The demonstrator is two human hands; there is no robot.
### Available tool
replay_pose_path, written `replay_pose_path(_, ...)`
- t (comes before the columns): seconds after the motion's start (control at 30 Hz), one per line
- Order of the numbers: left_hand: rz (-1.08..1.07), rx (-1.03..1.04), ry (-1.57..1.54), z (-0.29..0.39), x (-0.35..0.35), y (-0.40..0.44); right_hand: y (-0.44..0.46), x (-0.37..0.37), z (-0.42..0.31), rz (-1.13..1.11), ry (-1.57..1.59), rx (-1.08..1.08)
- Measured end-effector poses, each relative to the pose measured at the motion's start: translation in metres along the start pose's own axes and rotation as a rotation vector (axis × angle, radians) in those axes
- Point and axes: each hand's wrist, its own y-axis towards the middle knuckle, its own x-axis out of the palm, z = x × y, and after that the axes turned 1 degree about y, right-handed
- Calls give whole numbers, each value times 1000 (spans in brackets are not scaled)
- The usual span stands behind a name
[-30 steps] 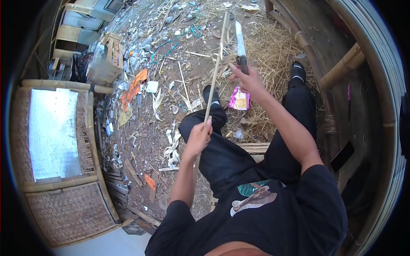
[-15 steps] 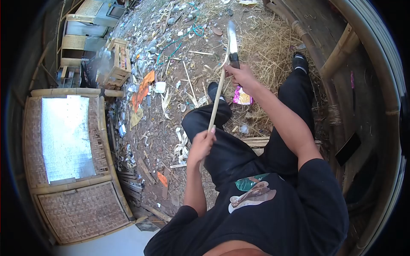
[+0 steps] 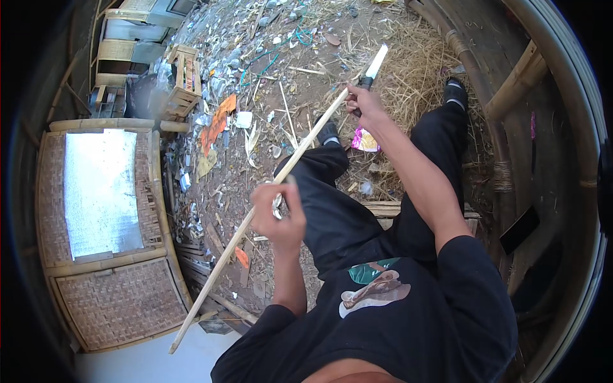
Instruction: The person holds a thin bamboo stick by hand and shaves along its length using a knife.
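Note:
A long pale strip of bamboo or wood (image 3: 242,228) runs slantwise from the lower left up to my right hand (image 3: 366,105). That hand is closed round the dark handle of a knife (image 3: 377,62), whose blade points up and to the right. The strip's upper end lies against the fingers of this hand and the knife handle. My left hand (image 3: 279,214), slightly blurred, is at the middle of the strip with its fingers curled; whether it grips the strip is hard to tell.
Straw (image 3: 415,64) and litter cover the ground ahead. A wooden crate (image 3: 184,83) stands at the upper left, above a woven bamboo panel (image 3: 115,300). A dark phone-like object (image 3: 519,230) lies at the right, by bamboo poles.
The strip has swung from steep to slanted, its lower end now far to the lower left. My left hand has moved left, and the knife has tilted to the right.

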Motion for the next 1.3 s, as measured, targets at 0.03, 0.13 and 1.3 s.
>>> replay_pose_path(0.03, -201, -137, -164, -1, -1, -14, 3, 0, 2, 2, 2, 3)
replay_pose_path(0.13, -480, -258, -160, -2, 15, -13, 8, 0, 6, 41, -11, 3)
replay_pose_path(1.3, -261, -529, -704, -134, 197, 32, 6, -19, -104, 92, -1385, -251)
